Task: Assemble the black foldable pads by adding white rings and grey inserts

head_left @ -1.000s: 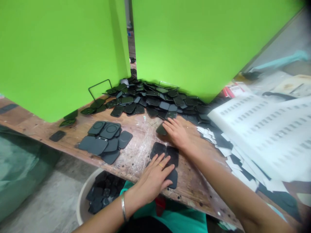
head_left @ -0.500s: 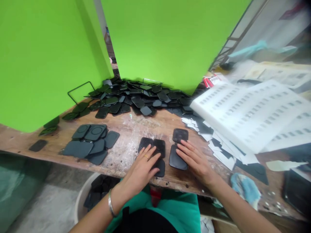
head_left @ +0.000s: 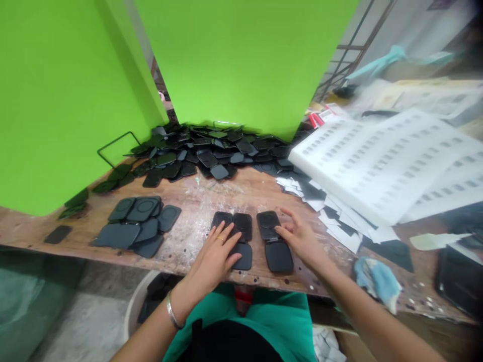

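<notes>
Four-part groups aside, two hinged black pads lie before me as flat rounded squares. My left hand [head_left: 217,249] rests flat with spread fingers on the left pads, partly hiding them; one black pad with a ring mark [head_left: 243,226] shows past its fingers. On the right, an upper black pad with a faint ring [head_left: 268,224] adjoins a plain lower black pad [head_left: 279,257]. My right hand [head_left: 300,236] is at the upper pad's right edge, its thumb touching there and its index finger held apart from the thumb.
A heap of black pads [head_left: 204,156] lies along the green panel [head_left: 241,65]. More stacked pads [head_left: 145,208] sit at left. White printed sheets [head_left: 381,166], paper scraps [head_left: 339,226] and a blue-white cloth [head_left: 377,281] are at right. A tub [head_left: 132,306] stands below the table edge.
The right pair of pads has turned, its upper pad shifting left and its lower pad slightly right. My right hand has moved from lying over the pads to the upper pad's edge.
</notes>
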